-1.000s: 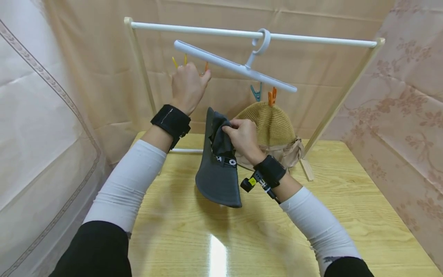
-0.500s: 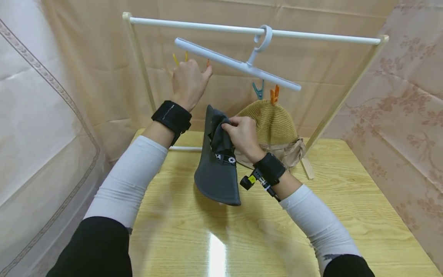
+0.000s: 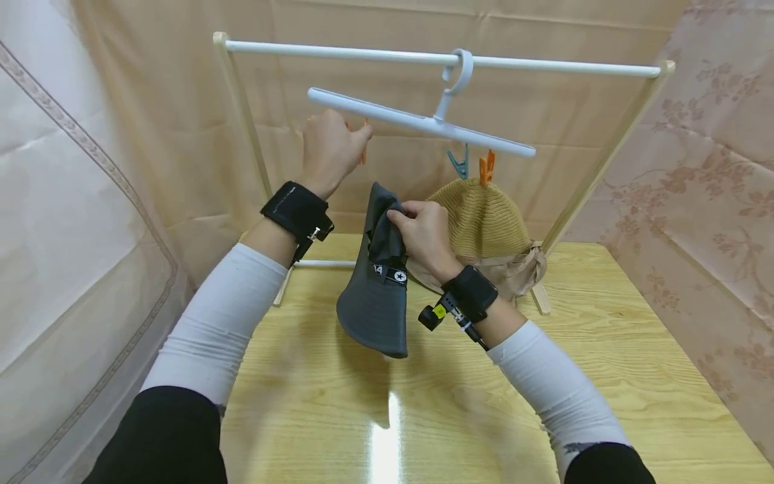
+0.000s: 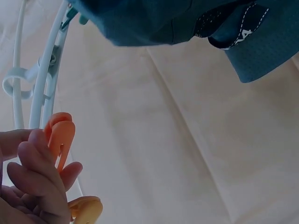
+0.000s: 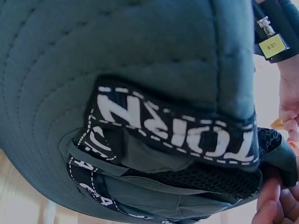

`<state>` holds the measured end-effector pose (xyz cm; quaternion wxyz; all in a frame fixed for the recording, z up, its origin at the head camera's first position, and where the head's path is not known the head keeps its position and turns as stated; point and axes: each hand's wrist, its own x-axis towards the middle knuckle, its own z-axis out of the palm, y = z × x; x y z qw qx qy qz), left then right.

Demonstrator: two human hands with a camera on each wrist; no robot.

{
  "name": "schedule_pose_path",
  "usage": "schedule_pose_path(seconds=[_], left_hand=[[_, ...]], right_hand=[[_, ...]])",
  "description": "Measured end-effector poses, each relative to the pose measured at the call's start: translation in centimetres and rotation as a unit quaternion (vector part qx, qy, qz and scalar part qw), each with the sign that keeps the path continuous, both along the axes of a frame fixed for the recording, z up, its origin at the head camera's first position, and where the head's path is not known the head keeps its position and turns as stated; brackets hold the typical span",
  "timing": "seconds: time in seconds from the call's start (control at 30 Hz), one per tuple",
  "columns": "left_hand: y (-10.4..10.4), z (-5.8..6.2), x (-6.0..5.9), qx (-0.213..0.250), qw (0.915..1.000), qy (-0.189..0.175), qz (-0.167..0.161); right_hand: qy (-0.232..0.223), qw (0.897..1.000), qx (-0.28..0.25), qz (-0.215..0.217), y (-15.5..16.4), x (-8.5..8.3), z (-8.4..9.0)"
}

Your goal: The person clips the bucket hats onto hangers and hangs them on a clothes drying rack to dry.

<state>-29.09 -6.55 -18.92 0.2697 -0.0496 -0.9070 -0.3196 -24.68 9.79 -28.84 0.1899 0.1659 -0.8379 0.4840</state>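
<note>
A: Head view: since a second ago the hanger (image 3: 423, 122) has levelled a little and the grey hat (image 3: 377, 282) has edged left. The left hand (image 3: 329, 151), at 11 o'clock, stays up at the clips.

B: Left wrist: fingers (image 4: 35, 168) curl round an orange clip (image 4: 60, 137).

A: Right wrist: fingertips (image 5: 275, 200), at 5 o'clock, pinch the hat's edge.

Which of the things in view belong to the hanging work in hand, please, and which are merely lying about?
In hand:
- dark cap, gripped by the right hand
- orange clip, pinched by the left hand
- white hanger
- rail

Lying about:
- knitted hat, already clipped up
- table
</note>
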Motion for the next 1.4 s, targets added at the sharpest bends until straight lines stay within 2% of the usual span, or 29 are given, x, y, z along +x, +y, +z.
schedule_pose_path(seconds=[0.27, 0.5, 0.73, 0.9, 1.13, 1.4], left_hand=[[0.7, -0.4, 0.4, -0.031, 0.9992, 0.020, -0.013], [1.8, -0.4, 0.2, -0.054, 0.9973, 0.036, -0.034], [2.0, -0.6, 0.2, -0.073, 0.9964, 0.034, -0.027], [1.9, -0.9, 0.0, -0.066, 0.9967, 0.039, -0.027], [1.8, -1.2, 0.0, -0.054, 0.9976, 0.033, -0.026], [2.3, -0.9, -0.1, -0.059, 0.9974, 0.037, -0.019]], right_hand=[[0.009, 1.000, -0.015, -0.019, -1.0, -0.5, 0.1], [0.020, 0.998, -0.055, -0.029, -2.1, -0.9, 0.1], [0.039, 0.996, -0.074, -0.039, -2.8, -1.2, -0.1], [0.038, 0.994, -0.098, -0.036, -3.2, -1.5, 0.0], [0.050, 0.994, -0.090, -0.037, -3.6, -1.5, 0.1], [0.068, 0.994, -0.080, -0.042, -4.2, -1.7, 0.4]])
